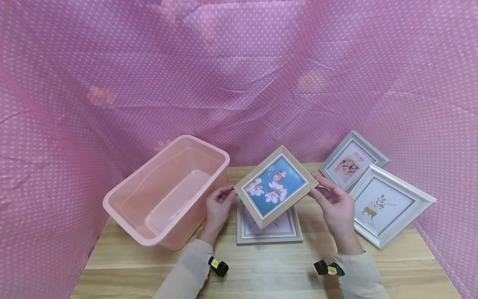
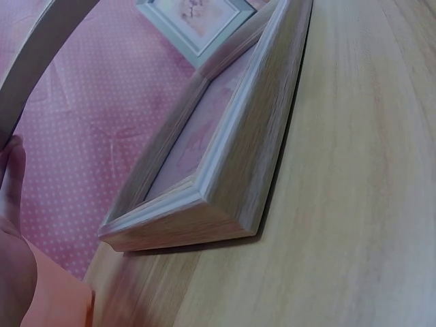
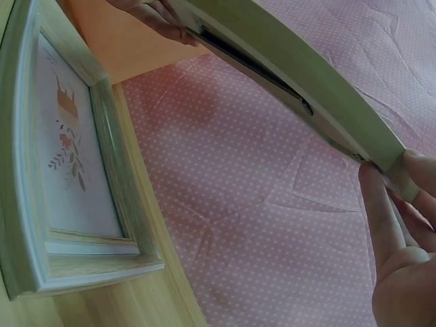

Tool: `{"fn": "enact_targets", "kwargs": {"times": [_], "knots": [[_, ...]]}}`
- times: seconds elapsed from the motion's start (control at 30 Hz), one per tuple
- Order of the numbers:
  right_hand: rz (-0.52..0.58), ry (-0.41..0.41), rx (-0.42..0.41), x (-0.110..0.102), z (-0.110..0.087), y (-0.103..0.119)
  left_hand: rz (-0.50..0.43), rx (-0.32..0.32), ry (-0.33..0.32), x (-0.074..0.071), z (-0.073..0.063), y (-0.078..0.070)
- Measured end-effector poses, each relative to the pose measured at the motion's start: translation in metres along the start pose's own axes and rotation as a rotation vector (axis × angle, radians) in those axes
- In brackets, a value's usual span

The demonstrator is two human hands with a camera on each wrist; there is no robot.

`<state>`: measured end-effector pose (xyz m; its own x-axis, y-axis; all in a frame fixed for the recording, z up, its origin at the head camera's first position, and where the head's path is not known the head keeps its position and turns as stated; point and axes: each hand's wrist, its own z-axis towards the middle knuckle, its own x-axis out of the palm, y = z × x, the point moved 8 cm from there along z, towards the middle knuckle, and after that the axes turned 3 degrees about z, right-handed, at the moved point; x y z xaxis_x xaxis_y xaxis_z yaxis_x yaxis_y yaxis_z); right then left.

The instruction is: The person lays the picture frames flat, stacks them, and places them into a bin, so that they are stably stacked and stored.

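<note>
Both hands hold up a beige picture frame with a blue flower-and-butterfly picture, tilted with one corner toward each hand. My left hand pinches its left corner; my right hand pinches the right corner between thumb and fingers. In the right wrist view the underside of the raised picture frame shows, with a dark slot along it. Beneath it, a second wood-toned picture frame lies face up on the table, partly covered in the head view. Its plant picture shows in the right wrist view.
A pink plastic bin stands at the left, with nothing but its bare floor inside. On the right, a white picture frame overlaps a grey one. Pink dotted cloth hangs behind the wooden table.
</note>
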<state>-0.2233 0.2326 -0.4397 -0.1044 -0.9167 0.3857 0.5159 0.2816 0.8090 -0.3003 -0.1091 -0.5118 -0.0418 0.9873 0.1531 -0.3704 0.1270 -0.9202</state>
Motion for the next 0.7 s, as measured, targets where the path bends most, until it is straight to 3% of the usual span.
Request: {"fn": "enact_targets", "kwargs": {"times": [0.23,0.5,0.7], "knots": [[0.011,0.019,-0.038,0.0,-0.003,0.002,-0.015,0.045,0.011,0.0,0.0,-0.003],[-0.135,-0.056,0.026,-0.006,-0.007,0.0,-0.022,0.016,-0.007,-0.002,0.002,-0.001],[-0.155,-0.071,0.05,-0.008,-0.012,-0.002,-0.041,-0.033,0.005,-0.001,0.0,0.0]]}}
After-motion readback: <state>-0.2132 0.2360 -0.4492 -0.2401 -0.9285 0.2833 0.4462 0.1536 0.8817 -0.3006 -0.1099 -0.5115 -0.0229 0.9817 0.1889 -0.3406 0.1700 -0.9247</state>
